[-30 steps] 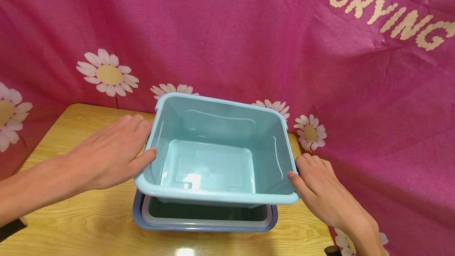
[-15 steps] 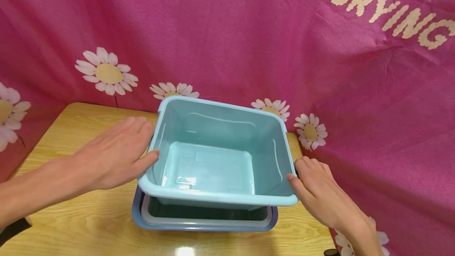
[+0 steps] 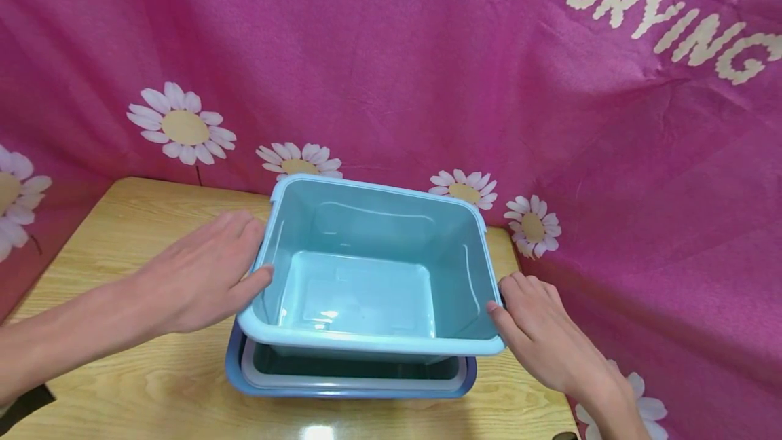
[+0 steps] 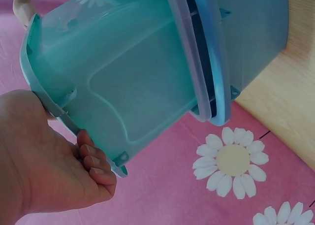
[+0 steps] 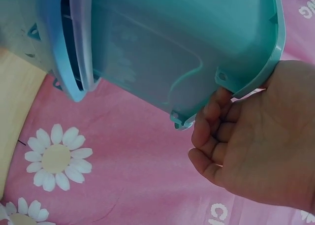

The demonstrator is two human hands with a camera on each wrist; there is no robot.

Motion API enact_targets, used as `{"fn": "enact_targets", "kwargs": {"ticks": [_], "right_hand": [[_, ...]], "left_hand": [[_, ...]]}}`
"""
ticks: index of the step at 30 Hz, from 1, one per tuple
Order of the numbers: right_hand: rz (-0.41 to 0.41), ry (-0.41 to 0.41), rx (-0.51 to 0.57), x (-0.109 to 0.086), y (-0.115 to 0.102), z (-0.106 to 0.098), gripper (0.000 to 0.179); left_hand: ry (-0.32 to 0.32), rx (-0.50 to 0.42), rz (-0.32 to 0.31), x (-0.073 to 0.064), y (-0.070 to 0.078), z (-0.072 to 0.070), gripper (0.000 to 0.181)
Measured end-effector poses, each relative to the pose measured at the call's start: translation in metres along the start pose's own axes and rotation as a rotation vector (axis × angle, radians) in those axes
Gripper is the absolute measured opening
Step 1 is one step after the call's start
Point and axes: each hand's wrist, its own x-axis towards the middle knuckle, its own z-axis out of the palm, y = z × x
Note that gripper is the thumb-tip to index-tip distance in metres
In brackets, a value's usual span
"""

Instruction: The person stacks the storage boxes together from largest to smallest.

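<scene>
A light blue plastic storage bin, with nothing inside, is held up between both hands. My left hand grips its left rim, thumb over the top edge and fingers curled beneath, as the left wrist view also shows. On the opposite side my right hand holds the right rim in the same way, its fingers curled under the edge. The held bin's lower part sits inside a bin with a pale lavender rim, which is nested in a blue bin. The held bin's underside is hidden by them.
The nested bins stand on a wood-grain table. A pink cloth printed with daisies and lettering hangs close behind the table and along its sides.
The light blue bin has sunk a little toward the bins below, both hands moving with it. Its right side has shifted slightly left. The lower bins have stayed in place.
</scene>
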Motion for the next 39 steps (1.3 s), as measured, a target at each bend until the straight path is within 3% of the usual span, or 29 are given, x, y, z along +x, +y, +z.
{"fn": "enact_targets", "kwargs": {"ticks": [10,39], "right_hand": [[0.023,-0.021,0.018,0.0,0.001,0.007,0.014],[0.021,-0.025,0.021,-0.001,0.005,0.025,0.014]], "left_hand": [[-0.027,0.002,-0.019,-0.002,-0.001,0.006,0.043],[-0.014,0.027,-0.006,-0.008,-0.005,0.022,0.03]]}}
